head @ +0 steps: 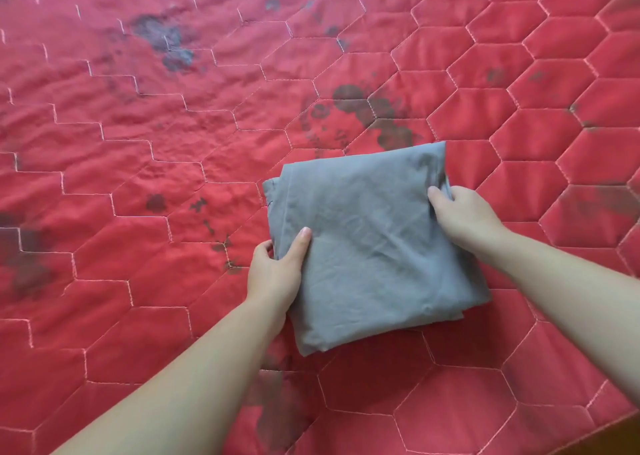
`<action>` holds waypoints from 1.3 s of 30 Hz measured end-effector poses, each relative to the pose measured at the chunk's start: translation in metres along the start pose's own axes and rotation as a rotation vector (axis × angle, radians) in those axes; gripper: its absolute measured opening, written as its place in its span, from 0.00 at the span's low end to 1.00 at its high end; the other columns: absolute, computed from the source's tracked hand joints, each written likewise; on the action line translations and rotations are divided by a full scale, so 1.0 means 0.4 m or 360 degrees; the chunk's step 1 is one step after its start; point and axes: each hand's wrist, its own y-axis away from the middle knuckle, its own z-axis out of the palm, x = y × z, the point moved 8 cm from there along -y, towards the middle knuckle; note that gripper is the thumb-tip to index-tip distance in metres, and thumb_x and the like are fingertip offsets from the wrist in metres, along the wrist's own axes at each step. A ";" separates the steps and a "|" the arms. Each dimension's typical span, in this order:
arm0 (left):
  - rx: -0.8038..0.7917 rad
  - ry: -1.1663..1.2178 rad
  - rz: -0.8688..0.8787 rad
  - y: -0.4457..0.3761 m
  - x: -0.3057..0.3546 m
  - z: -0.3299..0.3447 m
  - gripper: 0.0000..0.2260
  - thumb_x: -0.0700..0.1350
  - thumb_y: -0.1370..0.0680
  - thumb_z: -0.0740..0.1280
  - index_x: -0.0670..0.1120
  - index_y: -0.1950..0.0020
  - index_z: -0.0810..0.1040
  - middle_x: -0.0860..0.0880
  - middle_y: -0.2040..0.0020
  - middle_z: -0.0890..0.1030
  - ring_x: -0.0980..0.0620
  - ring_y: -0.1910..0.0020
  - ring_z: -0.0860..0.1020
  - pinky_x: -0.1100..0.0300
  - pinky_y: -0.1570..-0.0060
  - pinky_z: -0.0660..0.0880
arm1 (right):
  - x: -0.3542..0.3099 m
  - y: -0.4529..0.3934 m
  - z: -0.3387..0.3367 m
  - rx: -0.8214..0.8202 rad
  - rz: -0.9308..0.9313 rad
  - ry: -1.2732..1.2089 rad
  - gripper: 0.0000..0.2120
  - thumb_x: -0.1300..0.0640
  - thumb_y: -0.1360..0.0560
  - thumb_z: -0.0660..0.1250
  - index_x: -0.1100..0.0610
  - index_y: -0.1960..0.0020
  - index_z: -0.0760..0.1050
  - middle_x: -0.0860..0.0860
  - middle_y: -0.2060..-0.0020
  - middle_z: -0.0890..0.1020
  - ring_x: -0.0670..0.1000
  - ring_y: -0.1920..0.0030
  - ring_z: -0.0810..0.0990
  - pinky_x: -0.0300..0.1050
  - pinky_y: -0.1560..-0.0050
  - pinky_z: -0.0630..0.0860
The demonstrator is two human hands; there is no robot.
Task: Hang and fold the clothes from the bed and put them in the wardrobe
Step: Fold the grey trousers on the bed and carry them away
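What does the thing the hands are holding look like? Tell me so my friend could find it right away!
Look at the big red quilt stitched in hexagons. Lower right of the middle, the left hand and right hand grip a folded grey cloth by its sides. It is the only grey, plain thing there; everything around it is red.

A single head-mounted wide-angle camera looks forward and steeply down from above onto the red quilted bed (pixel 173 177). It sits close, at arm's reach; both forearms enter from the bottom edge. The bed fills nearly the whole frame.
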 end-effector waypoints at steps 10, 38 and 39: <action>0.0163 0.0070 0.0153 -0.042 0.006 -0.035 0.16 0.59 0.30 0.74 0.46 0.60 0.83 0.56 0.66 0.84 0.61 0.68 0.79 0.68 0.71 0.72 | 0.009 0.025 0.039 0.0102 0.0091 -0.0461 0.23 0.38 0.31 0.71 0.53 0.45 0.72 0.47 0.50 0.79 0.52 0.46 0.78 0.47 0.46 0.73; -0.0710 0.0252 -0.0371 0.010 -0.145 -0.048 0.21 0.48 0.33 0.78 0.45 0.43 0.80 0.45 0.51 0.86 0.46 0.53 0.85 0.56 0.59 0.81 | 0.085 0.189 0.197 -0.0558 0.0338 -0.0846 0.21 0.41 0.34 0.74 0.53 0.48 0.83 0.44 0.55 0.86 0.47 0.54 0.85 0.46 0.48 0.79; -0.0636 0.0243 -0.0325 0.011 -0.146 -0.052 0.18 0.47 0.31 0.77 0.45 0.43 0.80 0.47 0.52 0.86 0.47 0.53 0.85 0.55 0.56 0.81 | 0.084 0.191 0.195 -0.0521 0.0329 -0.0824 0.20 0.41 0.33 0.74 0.53 0.48 0.83 0.44 0.55 0.86 0.47 0.53 0.85 0.46 0.47 0.79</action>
